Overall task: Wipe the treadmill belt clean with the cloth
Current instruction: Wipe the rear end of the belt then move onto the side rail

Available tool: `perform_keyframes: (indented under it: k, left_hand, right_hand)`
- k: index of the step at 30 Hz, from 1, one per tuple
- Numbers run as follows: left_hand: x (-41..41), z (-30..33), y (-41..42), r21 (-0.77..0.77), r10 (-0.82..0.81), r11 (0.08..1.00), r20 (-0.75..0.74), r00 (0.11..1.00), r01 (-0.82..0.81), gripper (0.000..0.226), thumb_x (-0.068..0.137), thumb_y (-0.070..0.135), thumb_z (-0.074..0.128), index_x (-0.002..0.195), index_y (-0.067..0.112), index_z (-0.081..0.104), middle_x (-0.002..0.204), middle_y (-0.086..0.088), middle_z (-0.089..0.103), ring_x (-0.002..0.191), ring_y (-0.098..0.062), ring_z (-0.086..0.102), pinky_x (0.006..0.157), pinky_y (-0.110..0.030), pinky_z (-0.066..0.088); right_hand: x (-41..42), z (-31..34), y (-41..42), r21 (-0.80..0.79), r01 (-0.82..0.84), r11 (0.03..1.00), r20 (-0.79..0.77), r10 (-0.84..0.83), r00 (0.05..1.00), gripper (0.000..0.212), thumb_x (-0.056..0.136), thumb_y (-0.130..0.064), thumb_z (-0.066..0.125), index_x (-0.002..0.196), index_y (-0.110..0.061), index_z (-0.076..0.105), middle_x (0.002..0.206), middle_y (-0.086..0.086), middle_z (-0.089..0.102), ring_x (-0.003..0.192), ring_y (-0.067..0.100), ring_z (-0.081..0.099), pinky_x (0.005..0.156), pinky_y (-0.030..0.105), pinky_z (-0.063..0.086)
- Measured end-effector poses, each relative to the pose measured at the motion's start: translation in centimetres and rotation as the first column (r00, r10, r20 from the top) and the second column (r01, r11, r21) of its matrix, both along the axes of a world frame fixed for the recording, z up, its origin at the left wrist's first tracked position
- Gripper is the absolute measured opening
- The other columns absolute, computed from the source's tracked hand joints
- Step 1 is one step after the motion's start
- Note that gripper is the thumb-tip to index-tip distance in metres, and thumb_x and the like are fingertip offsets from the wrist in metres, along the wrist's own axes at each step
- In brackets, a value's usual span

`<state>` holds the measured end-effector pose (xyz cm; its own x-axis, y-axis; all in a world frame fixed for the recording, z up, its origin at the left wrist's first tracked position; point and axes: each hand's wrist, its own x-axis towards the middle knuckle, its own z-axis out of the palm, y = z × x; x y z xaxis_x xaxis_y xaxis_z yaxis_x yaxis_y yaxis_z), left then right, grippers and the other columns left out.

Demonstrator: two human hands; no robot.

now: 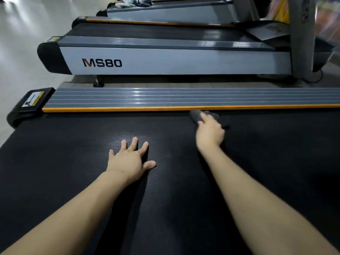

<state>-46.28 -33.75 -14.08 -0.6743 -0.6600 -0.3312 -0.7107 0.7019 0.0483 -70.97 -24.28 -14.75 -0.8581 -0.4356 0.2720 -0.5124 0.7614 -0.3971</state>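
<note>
Left hand (128,161) flat on belt (73,162), right hand (209,133) gripping cloth (196,115)

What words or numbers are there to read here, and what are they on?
"MS80": on the grey side panel of the next treadmill, in dark letters with red in the M.
Yellow sticker on the black end cap of the near treadmill: too small and blurred to read.
Marks on the grey upright post at top right: too blurred to read.

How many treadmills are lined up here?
4 at least: the nearest, whose belt both hands rest on; the MS80 one beside it; a third behind; a fourth barely visible at the top edge. More may be hidden.
</note>
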Motion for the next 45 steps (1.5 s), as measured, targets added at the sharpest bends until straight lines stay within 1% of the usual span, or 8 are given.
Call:
perform_keyframes:
  k: [7, 12, 16, 24, 33, 37, 40, 45]
  left_hand:
    - [0.0, 0.2, -0.1, 0.013, 0.008, 1.000, 0.011, 1.000, -0.008, 0.080, 0.092, 0.079, 0.030, 0.160, 0.044, 0.005, 0.171, 0.004, -0.006, 0.157, -0.031, -0.005, 0.118, -0.064, 0.019]
    - [0.2, -0.4, 0.1, 0.005, 0.006, 1.000, -0.008, 1.000, -0.006, 0.080, 0.092, 0.080, 0.026, 0.160, 0.044, 0.003, 0.171, 0.003, -0.007, 0.157, -0.032, -0.006, 0.119, -0.065, 0.017]
    - [0.2, -0.6, 0.0, -0.009, -0.004, 1.000, -0.021, 1.000, 0.003, 0.081, 0.091, 0.081, 0.025, 0.160, 0.044, 0.003, 0.171, 0.003, -0.006, 0.157, -0.032, -0.006, 0.119, -0.066, 0.018]
    - [0.3, -0.1, 0.6, 0.017, 0.028, 0.999, -0.039, 0.999, -0.028, 0.081, 0.092, 0.080, 0.026, 0.161, 0.043, 0.004, 0.171, 0.006, -0.008, 0.157, -0.028, -0.008, 0.120, -0.065, 0.014]
    - [1.4, 1.2, 1.6, 0.120, 0.066, 0.990, 0.020, 0.998, -0.068, 0.108, 0.078, 0.083, 0.057, 0.161, 0.034, 0.008, 0.170, 0.001, -0.009, 0.157, -0.028, -0.009, 0.109, -0.077, 0.025]
    - [1.0, 0.7, 1.7, 0.119, 0.086, 0.989, 0.003, 0.996, -0.086, 0.109, 0.079, 0.081, 0.060, 0.161, 0.033, 0.007, 0.170, 0.001, -0.011, 0.156, -0.029, -0.010, 0.106, -0.081, 0.022]
    - [1.3, 0.7, 1.7, 0.135, 0.103, 0.986, -0.003, 0.995, -0.101, 0.108, 0.081, 0.080, 0.058, 0.162, 0.034, 0.003, 0.170, 0.002, -0.016, 0.156, -0.026, -0.014, 0.109, -0.081, 0.016]
    - [1.7, 0.7, 2.2, 0.147, 0.122, 0.983, -0.051, 0.991, -0.113, 0.108, 0.081, 0.080, 0.058, 0.162, 0.034, 0.004, 0.170, 0.004, -0.013, 0.156, -0.024, -0.015, 0.112, -0.078, 0.012]
  right_hand:
    - [4.6, 0.0, -3.8, 0.102, -0.624, 0.775, -0.015, 0.628, 0.778, 0.037, 0.100, -0.031, 0.051, 0.136, -0.035, 0.054, 0.143, -0.007, 0.053, 0.126, 0.019, 0.052, 0.097, 0.036, 0.045]
    - [-7.3, 0.5, 6.7, 0.061, -0.143, 0.988, -0.010, 0.144, 0.990, 0.032, 0.099, -0.032, 0.051, 0.131, -0.037, 0.054, 0.130, -0.003, 0.062, 0.111, 0.031, 0.061, 0.086, 0.041, 0.050]
    - [-4.7, 0.6, 4.8, -0.019, 0.103, 0.994, 0.012, -0.103, 0.995, 0.029, 0.099, -0.025, 0.053, 0.125, -0.033, 0.061, 0.117, 0.005, 0.064, 0.104, 0.033, 0.063, 0.080, 0.038, 0.050]
    - [5.6, -0.6, -2.1, 0.055, -0.615, 0.787, -0.029, 0.617, 0.786, 0.039, 0.097, -0.029, 0.055, 0.136, -0.035, 0.054, 0.140, -0.009, 0.054, 0.125, 0.017, 0.052, 0.095, 0.036, 0.045]
    - [-2.5, 0.5, 7.1, 0.063, 0.098, 0.993, -0.023, -0.097, 0.995, 0.034, 0.097, -0.029, 0.054, 0.130, -0.035, 0.055, 0.121, 0.001, 0.061, 0.104, 0.031, 0.062, 0.076, 0.039, 0.049]
    - [9.2, -1.0, -0.6, 0.029, -0.234, 0.972, -0.034, 0.234, 0.972, 0.027, 0.093, -0.027, 0.058, 0.120, -0.032, 0.059, 0.110, -0.002, 0.061, 0.098, 0.025, 0.060, 0.068, 0.036, 0.048]
    - [13.6, -1.3, -2.4, 0.006, -0.612, 0.791, 0.011, 0.612, 0.791, 0.036, 0.095, -0.025, 0.058, 0.130, -0.033, 0.057, 0.128, -0.005, 0.059, 0.118, 0.023, 0.053, 0.087, 0.038, 0.049]
    - [3.8, -0.8, 4.8, 0.005, -0.402, 0.916, 0.030, 0.402, 0.915, 0.041, 0.097, -0.026, 0.056, 0.137, -0.035, 0.055, 0.145, -0.006, 0.052, 0.132, 0.018, 0.048, 0.105, 0.031, 0.037]
